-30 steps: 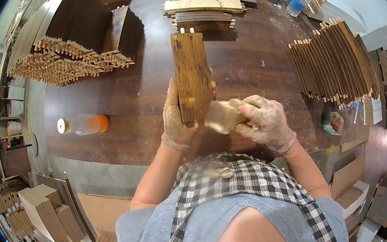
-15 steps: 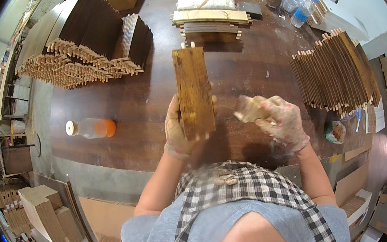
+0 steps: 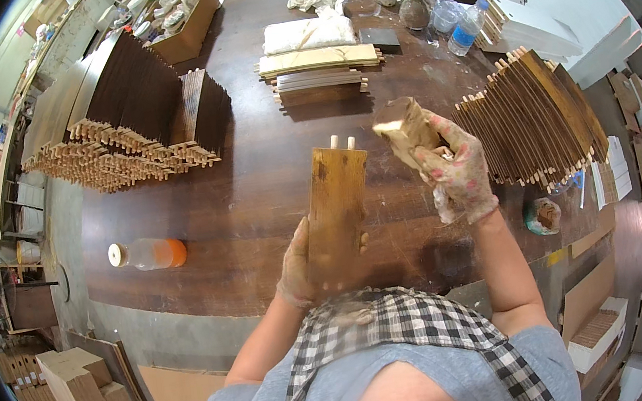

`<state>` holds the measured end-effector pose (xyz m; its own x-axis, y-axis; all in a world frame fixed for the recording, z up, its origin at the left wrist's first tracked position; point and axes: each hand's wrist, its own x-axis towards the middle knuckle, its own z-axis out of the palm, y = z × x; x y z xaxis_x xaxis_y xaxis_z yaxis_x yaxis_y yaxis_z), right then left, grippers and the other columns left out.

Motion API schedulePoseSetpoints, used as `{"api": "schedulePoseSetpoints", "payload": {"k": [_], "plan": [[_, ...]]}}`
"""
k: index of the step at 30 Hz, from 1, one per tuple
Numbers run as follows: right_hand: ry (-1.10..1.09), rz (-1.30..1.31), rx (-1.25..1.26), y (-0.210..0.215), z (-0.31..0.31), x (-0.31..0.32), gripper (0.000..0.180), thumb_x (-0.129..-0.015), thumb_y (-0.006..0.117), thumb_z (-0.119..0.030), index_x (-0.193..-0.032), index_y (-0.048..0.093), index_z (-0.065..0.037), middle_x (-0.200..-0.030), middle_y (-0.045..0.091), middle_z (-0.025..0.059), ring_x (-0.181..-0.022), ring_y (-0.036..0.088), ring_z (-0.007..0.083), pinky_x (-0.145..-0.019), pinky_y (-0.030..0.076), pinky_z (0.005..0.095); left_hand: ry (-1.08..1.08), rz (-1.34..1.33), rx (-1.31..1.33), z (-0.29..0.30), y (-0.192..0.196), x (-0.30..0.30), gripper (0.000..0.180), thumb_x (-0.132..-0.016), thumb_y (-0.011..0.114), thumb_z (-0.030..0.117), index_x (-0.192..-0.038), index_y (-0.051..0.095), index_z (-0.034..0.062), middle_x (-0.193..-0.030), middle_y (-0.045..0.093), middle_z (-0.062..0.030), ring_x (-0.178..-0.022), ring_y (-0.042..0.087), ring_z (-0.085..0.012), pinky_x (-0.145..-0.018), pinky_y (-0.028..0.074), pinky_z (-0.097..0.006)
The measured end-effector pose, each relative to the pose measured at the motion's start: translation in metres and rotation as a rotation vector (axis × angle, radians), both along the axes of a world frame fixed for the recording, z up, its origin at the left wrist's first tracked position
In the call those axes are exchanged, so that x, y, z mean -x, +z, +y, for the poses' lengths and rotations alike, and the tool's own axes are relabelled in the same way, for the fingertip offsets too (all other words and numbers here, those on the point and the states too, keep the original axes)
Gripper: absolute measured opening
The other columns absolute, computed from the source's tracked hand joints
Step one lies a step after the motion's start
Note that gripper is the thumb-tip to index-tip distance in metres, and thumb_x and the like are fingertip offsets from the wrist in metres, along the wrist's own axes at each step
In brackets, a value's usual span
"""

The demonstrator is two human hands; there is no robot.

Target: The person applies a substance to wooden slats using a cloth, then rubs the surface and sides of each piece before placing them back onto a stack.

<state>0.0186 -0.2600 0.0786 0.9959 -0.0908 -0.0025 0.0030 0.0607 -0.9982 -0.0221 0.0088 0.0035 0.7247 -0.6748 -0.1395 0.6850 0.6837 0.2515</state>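
Observation:
My left hand [image 3: 297, 267], gloved, grips a stained brown wooden board [image 3: 340, 210] by its edges, fingertips showing at its right side. Two pale dowels stick out of the board's far end, and its near end is blurred. Up and to the right of it, my gloved right hand [image 3: 457, 164] is closed round a crumpled brown folded pad [image 3: 408, 129] with a pale, shiny patch. Whether the pad is cloth or abrasive paper I cannot tell. Some whitish material [image 3: 443, 205] hangs beneath that hand. The pad is apart from the board.
Dowelled boards form a big stack [image 3: 127, 120] at left and a leaning row [image 3: 532, 122] at right. A bottle of orange liquid [image 3: 153, 254] lies at left. Farther back are light slats [image 3: 318, 60], a folded white cloth [image 3: 309, 34] and a water bottle [image 3: 468, 28]. A small tub [image 3: 543, 216] stands right.
My right hand has risen away from me, turning the pad upward. The board in my left hand has come nearer my body and tilted. The whole view has shifted slightly.

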Motion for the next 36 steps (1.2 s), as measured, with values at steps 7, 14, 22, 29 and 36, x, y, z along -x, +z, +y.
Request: {"api": "schedulePoseSetpoints", "payload": {"k": [7,14,22,29,36], "plan": [[0.299,-0.107,0.387,0.033,0.022,0.004,0.05,-0.081,0.078,-0.015,-0.125,0.063,0.004,-0.107,0.07,0.0084,-0.091,0.065,0.012,-0.075,0.055,0.0274,0.126,-0.233,-0.378,-0.011,0.011,0.006,0.063,-0.1,0.051,0.05,-0.147,0.044,0.0083,-0.142,0.052,-0.0084,-0.122,0.054,-0.0214,-0.106,0.044,-0.036],[0.239,-0.22,0.948,-0.005,-0.03,-0.008,0.049,-0.079,0.077,-0.022,-0.121,0.066,0.001,-0.096,0.07,0.0131,-0.081,0.067,0.0166,-0.075,0.054,0.0291,0.079,-0.011,-0.168,0.003,-0.008,0.002,0.068,-0.101,0.044,0.054,-0.15,0.037,0.0071,-0.14,0.054,-0.0104,-0.118,0.057,-0.0226,-0.102,0.048,-0.037],[-0.048,-0.476,0.291,-0.008,0.048,0.018,0.047,-0.085,0.072,-0.019,-0.127,0.061,-0.002,-0.098,0.067,0.0081,-0.075,0.066,0.0124,-0.061,0.057,0.0241,-0.103,0.046,0.098,-0.01,-0.002,-0.014,0.061,-0.103,0.035,0.054,-0.142,0.048,0.0101,-0.127,0.06,-0.0093,-0.104,0.065,-0.0206,-0.077,0.059,-0.034],[0.025,-0.826,0.966,-0.033,0.103,-0.002,0.054,-0.08,0.075,-0.039,-0.126,0.063,-0.013,-0.101,0.06,0.0097,-0.076,0.065,0.0218,-0.059,0.055,0.0334,0.0,0.022,-0.223,-0.032,-0.036,0.013,0.051,-0.102,0.049,0.044,-0.141,0.046,0.0097,-0.13,0.057,-0.0123,-0.114,0.06,-0.0249,-0.095,0.054,-0.04],[-0.188,-0.566,0.318,-0.002,0.057,-0.066,0.05,-0.083,0.074,-0.012,-0.129,0.055,-0.007,-0.096,0.06,0.0058,-0.072,0.063,0.0124,-0.053,0.059,0.0252,-0.077,-0.041,-0.174,-0.022,0.011,0.012,0.051,-0.107,0.036,0.044,-0.145,0.041,0.0095,-0.129,0.056,-0.0117,-0.106,0.06,-0.0232,-0.09,0.054,-0.039]]}}
